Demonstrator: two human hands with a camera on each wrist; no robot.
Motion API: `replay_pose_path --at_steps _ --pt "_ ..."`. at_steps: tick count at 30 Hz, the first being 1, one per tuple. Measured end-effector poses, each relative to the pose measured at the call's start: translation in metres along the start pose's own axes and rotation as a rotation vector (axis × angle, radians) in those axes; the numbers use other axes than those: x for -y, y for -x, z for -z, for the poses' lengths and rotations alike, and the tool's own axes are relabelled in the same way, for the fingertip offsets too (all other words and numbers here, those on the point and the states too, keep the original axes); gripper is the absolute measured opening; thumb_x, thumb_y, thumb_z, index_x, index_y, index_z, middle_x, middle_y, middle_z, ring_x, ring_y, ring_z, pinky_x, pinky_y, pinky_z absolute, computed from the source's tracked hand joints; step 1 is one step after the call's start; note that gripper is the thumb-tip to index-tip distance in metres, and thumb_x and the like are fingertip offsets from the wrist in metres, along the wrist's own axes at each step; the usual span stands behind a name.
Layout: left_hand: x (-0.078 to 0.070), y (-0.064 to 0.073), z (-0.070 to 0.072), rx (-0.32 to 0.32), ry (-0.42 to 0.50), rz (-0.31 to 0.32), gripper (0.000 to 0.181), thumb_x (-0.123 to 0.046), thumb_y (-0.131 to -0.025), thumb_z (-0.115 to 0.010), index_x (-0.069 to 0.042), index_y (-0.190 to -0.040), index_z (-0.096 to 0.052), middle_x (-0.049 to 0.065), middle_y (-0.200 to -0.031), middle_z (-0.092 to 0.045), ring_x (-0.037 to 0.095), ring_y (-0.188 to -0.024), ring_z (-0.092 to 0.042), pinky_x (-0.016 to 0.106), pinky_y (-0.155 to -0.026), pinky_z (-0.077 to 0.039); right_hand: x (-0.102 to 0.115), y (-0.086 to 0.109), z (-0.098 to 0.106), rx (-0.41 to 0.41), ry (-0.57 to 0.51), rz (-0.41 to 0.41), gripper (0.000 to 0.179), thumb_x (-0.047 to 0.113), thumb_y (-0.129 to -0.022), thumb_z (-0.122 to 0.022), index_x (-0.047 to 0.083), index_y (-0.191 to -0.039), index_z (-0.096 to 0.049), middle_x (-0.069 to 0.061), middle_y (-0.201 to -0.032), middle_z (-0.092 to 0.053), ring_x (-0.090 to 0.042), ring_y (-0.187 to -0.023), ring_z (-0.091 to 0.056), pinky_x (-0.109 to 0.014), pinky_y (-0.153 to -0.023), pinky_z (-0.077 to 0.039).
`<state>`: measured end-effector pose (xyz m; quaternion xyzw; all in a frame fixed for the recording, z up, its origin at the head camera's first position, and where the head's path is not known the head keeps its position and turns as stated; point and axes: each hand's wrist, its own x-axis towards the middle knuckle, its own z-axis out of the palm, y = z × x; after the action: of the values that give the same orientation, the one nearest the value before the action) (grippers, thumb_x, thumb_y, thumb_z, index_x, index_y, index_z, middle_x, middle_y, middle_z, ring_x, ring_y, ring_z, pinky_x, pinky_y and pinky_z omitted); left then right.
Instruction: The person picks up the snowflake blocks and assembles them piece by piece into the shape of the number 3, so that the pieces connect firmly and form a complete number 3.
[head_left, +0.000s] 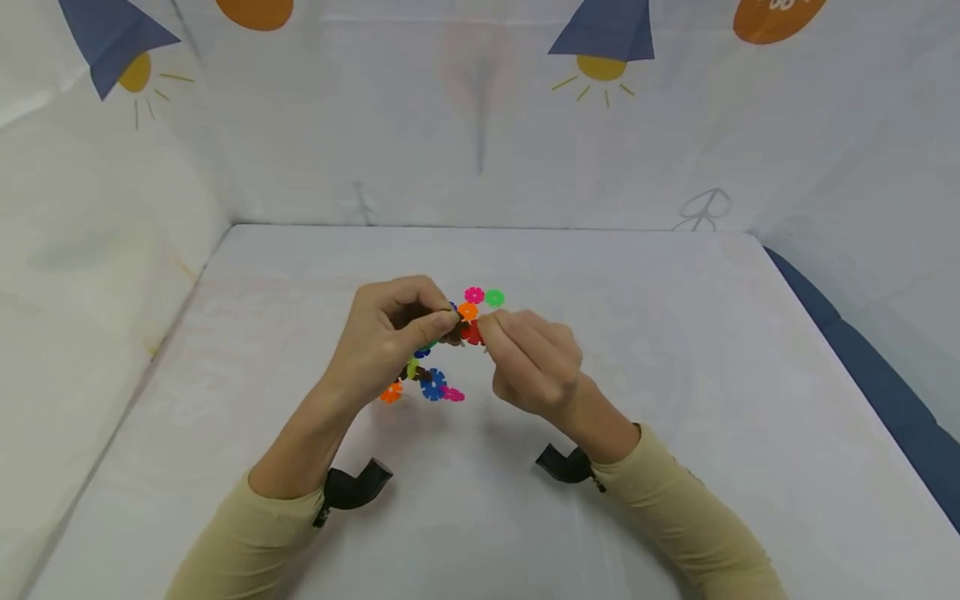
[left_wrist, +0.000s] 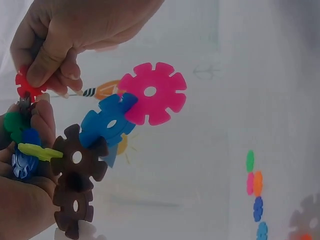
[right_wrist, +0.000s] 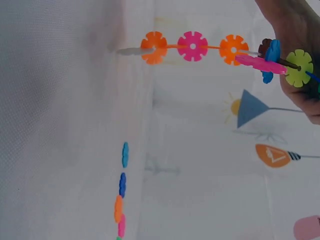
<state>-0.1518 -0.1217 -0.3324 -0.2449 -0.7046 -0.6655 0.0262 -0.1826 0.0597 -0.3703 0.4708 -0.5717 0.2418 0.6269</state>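
Observation:
My left hand (head_left: 382, 337) grips a built string of notched plastic discs. In the left wrist view, a pink disc (left_wrist: 167, 100), a blue disc (left_wrist: 97, 122) and brown discs (left_wrist: 92, 167) branch off it, beside a yellow disc (left_wrist: 37, 152) and a green disc (left_wrist: 15, 125). An orange disc (right_wrist: 149, 56) and a pink disc (right_wrist: 187, 52) hang out along the string in the right wrist view. Between thumb and fingers, my right hand (head_left: 536, 362) pinches a red disc (left_wrist: 24, 87) right at a dark disc by the left fingertips. The left fingers partly hide the joined pieces.
Past the hands, a few loose discs lie on the white table (head_left: 675, 350), among them pink (head_left: 474, 296), green (head_left: 494, 297) and orange (head_left: 468, 312). White sheeting (head_left: 420, 125) with lamp drawings stands behind and at the sides. Black curved mounts (head_left: 352, 490) sit at both wrists.

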Motion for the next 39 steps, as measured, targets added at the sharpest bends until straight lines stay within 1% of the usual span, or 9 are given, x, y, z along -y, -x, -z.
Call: replay_pose_path --at_steps 5,10,14,22,25,29,33,35,39 --pt "0.003 0.001 -0.002 0.001 0.043 0.021 0.012 0.003 -0.092 -0.062 0.003 -0.081 -0.065 -0.001 -0.074 -0.067 0.025 -0.069 -0.066 0.027 -0.059 -0.052 0.003 0.002 0.0 -0.022 0.013 0.005 0.017 -0.009 -0.089 -0.052 -0.003 -0.081 -0.066 -0.01 -0.066 -0.064 -0.018 -0.05 -0.056 -0.021 -0.043 -0.048" --pt "0.005 0.002 -0.004 -0.003 0.065 0.041 0.012 0.001 -0.092 -0.061 0.003 -0.081 -0.065 0.0 -0.074 -0.068 0.025 -0.068 -0.066 0.028 -0.061 -0.054 0.006 0.004 -0.002 -0.042 0.023 -0.002 0.016 -0.009 -0.088 -0.053 -0.005 -0.079 -0.066 -0.012 -0.066 -0.064 -0.019 -0.05 -0.057 -0.023 -0.043 -0.049" --pt "0.006 0.002 -0.005 -0.006 0.098 0.053 0.012 0.003 -0.092 -0.059 0.006 -0.081 -0.064 -0.001 -0.074 -0.068 0.023 -0.067 -0.067 0.029 -0.065 -0.057 0.008 0.003 -0.002 -0.037 0.039 -0.008 0.015 -0.01 -0.086 -0.053 -0.005 -0.08 -0.066 -0.011 -0.067 -0.064 -0.018 -0.05 -0.057 -0.023 -0.043 -0.049" --pt "0.004 0.002 -0.006 0.005 0.167 0.08 0.012 0.003 -0.091 -0.059 0.01 -0.082 -0.061 -0.002 -0.073 -0.068 0.021 -0.065 -0.068 0.031 -0.068 -0.059 0.009 0.002 -0.002 -0.039 0.05 -0.009 0.015 -0.011 -0.085 -0.052 -0.005 -0.08 -0.065 -0.011 -0.067 -0.064 -0.018 -0.05 -0.056 -0.022 -0.042 -0.048" --pt "0.005 0.002 -0.006 0.003 0.165 0.088 0.012 0.003 -0.091 -0.059 0.011 -0.082 -0.061 -0.002 -0.073 -0.068 0.022 -0.064 -0.068 0.032 -0.069 -0.06 0.011 0.003 -0.003 -0.049 0.055 -0.021 0.015 -0.011 -0.086 -0.053 -0.004 -0.08 -0.065 -0.011 -0.066 -0.063 -0.018 -0.049 -0.054 -0.022 -0.042 -0.048" --pt "0.008 0.001 -0.007 -0.004 0.159 0.084 0.012 0.003 -0.091 -0.059 0.01 -0.082 -0.063 -0.002 -0.074 -0.068 0.023 -0.064 -0.067 0.032 -0.069 -0.06 0.011 0.007 -0.004 -0.049 0.061 -0.024 0.014 -0.01 -0.086 -0.053 -0.005 -0.08 -0.064 -0.011 -0.066 -0.062 -0.018 -0.049 -0.053 -0.022 -0.042 -0.049" --pt "0.007 0.0 -0.008 0.001 0.133 0.078 0.012 0.002 -0.092 -0.06 0.009 -0.082 -0.063 -0.002 -0.074 -0.068 0.022 -0.066 -0.068 0.032 -0.07 -0.06 0.007 0.008 -0.002 -0.042 0.062 -0.003 0.014 -0.009 -0.087 -0.054 -0.005 -0.079 -0.065 -0.011 -0.066 -0.064 -0.018 -0.049 -0.055 -0.022 -0.043 -0.05" --pt "0.003 0.001 -0.006 0.007 0.096 0.064 0.011 0.002 -0.092 -0.061 0.006 -0.082 -0.064 -0.001 -0.075 -0.068 0.023 -0.068 -0.068 0.03 -0.068 -0.059 0.005 0.006 -0.001 -0.039 0.055 0.023 0.014 -0.009 -0.087 -0.055 -0.004 -0.08 -0.066 -0.011 -0.067 -0.065 -0.018 -0.051 -0.058 -0.022 -0.045 -0.051" --pt "-0.005 0.003 0.001 0.024 0.027 0.004 0.011 -0.001 -0.093 -0.063 0.001 -0.082 -0.064 0.002 -0.077 -0.069 0.026 -0.071 -0.068 0.03 -0.066 -0.057 -0.001 -0.002 0.002 -0.018 0.026 0.079 0.012 -0.008 -0.089 -0.057 -0.003 -0.084 -0.067 -0.011 -0.073 -0.067 -0.019 -0.061 -0.066 -0.023 -0.05 -0.054"
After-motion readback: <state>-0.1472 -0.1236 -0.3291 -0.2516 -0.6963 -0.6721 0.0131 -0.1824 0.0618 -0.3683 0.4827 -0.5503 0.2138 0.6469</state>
